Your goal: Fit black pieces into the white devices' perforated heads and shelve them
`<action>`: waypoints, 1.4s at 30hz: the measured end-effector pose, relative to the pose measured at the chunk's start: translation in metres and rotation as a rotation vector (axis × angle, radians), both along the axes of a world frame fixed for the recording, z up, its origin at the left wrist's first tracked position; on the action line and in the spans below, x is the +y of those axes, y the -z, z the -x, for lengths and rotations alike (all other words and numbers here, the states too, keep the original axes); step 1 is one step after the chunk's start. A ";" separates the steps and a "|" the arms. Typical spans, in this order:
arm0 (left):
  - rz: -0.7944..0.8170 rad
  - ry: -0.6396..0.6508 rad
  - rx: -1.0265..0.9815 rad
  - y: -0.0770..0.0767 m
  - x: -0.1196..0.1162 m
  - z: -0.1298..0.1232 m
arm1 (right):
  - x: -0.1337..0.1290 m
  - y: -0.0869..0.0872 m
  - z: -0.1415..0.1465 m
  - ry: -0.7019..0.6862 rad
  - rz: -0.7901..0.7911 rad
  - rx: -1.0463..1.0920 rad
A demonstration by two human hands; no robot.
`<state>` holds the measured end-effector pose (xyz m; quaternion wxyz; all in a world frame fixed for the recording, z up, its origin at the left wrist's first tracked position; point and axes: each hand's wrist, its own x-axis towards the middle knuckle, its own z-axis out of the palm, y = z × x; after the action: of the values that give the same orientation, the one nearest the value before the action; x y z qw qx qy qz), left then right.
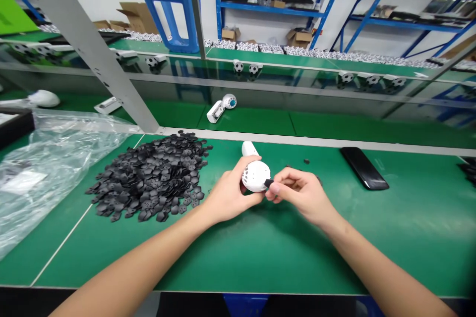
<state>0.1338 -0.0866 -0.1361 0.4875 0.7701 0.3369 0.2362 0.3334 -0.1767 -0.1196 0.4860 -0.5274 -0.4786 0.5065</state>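
My left hand [232, 190] is wrapped round a white ball-shaped housing [255, 177] that has small slots, a patch of holes and a white handle-like part pointing away from me. Between the thumb and fingertips of my right hand [295, 190] is a small black plastic piece [268, 183], held against the ball's right side. Whether it sits in a slot cannot be made out. To the left lies a large heap of black pentagon-shaped pieces [152, 178] on the green table [238, 252].
A black phone-like object [364, 168] lies at the right. Clear plastic bags [74, 143] cover the left side. Behind a low rail, another white ball-ended unit [222, 108] rests near a grey post [111, 79]. Football-patterned units [238, 66] stand on the raised shelf.
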 end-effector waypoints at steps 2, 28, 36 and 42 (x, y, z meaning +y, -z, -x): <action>0.025 0.005 -0.014 0.000 -0.002 -0.001 | -0.001 -0.002 0.003 -0.006 0.016 -0.038; -0.041 0.012 0.054 -0.004 -0.008 -0.001 | -0.002 0.013 0.012 0.149 -0.148 -0.358; -0.068 -0.018 0.070 -0.002 -0.009 -0.003 | -0.001 0.015 0.008 0.137 -0.162 -0.352; -0.080 -0.032 0.041 0.005 -0.008 -0.004 | 0.002 0.010 0.007 0.057 -0.254 -0.363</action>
<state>0.1382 -0.0951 -0.1412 0.4454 0.7883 0.3492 0.2416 0.3264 -0.1751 -0.1296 0.4684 -0.5579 -0.6031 0.3251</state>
